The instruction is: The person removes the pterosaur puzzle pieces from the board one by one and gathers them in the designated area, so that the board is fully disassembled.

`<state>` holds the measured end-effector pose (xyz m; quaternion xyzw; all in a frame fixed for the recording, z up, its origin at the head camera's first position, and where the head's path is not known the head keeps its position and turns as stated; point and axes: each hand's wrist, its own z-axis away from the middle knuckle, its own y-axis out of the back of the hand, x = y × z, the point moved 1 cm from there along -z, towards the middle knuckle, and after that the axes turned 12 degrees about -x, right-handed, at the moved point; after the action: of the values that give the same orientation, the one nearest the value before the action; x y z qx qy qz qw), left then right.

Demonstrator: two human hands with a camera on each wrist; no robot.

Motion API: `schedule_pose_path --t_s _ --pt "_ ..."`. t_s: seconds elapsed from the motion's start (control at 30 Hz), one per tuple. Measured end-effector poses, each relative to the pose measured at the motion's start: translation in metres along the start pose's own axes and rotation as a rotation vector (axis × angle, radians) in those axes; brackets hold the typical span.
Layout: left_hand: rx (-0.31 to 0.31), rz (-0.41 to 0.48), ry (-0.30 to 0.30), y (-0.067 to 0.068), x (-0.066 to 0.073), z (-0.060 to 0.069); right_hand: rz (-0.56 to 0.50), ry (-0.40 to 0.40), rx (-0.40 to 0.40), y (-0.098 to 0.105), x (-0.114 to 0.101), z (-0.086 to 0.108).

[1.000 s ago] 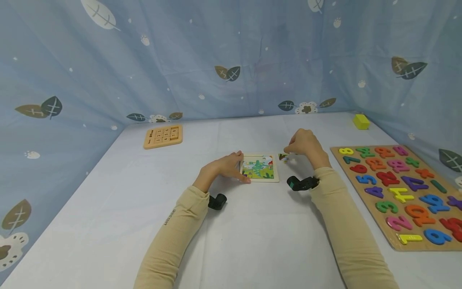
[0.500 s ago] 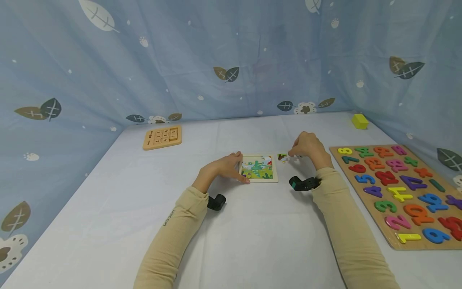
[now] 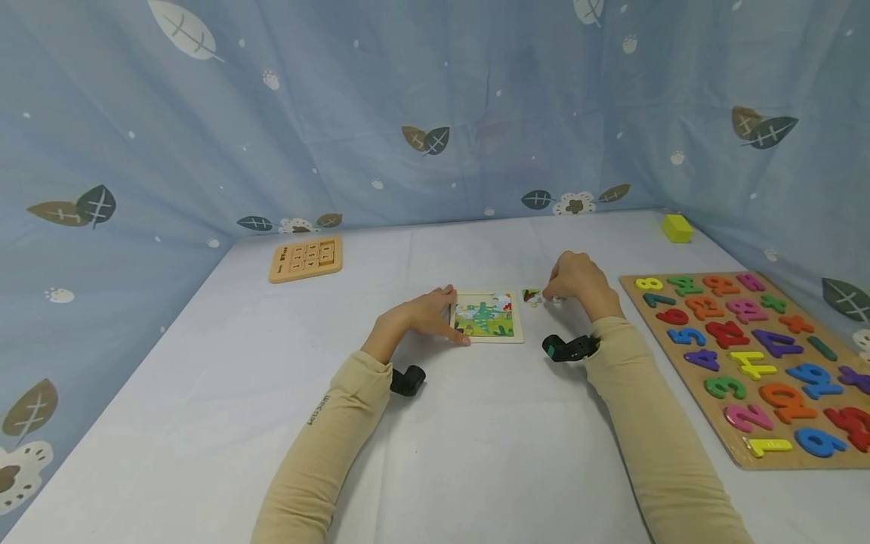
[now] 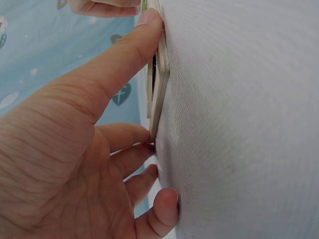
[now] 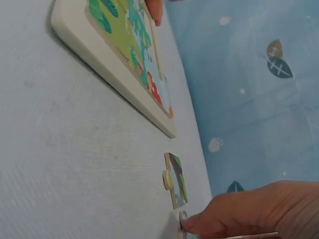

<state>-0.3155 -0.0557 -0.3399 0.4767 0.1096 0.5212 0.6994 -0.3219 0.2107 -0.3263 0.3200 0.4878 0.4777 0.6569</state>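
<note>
A small framed jigsaw puzzle (image 3: 499, 340) with a green dinosaur picture lies on the white table. My left hand (image 3: 424, 311) holds its left side, thumb at the near corner and index finger at the far corner. To the right of the frame lies a loose puzzle piece (image 5: 175, 181), flat and apart from it. Just beyond that piece, my right hand (image 3: 576, 278) pinches another puzzle piece (image 5: 183, 220) down at the table surface. Most of this second piece is hidden by the fingers.
A wooden number slide puzzle (image 3: 306, 259) lies at the back left. On the right is a large board (image 3: 669, 363) of coloured numbers and letters. A yellow block (image 3: 677, 228) sits at the back right corner. A blue patterned curtain (image 3: 381, 113) hangs behind the table.
My right hand has moved slightly right and nearer, off the loose piece beside the frame to the piece beyond it. The left hand stays on the frame.
</note>
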Motion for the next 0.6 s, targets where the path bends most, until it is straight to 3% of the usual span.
schedule_pose_path --t_s 0.6 --pt "-0.001 0.002 -0.005 -0.0003 -0.0007 -0.0016 -0.031 0.021 -0.005 0.0023 -0.0054 0.0026"
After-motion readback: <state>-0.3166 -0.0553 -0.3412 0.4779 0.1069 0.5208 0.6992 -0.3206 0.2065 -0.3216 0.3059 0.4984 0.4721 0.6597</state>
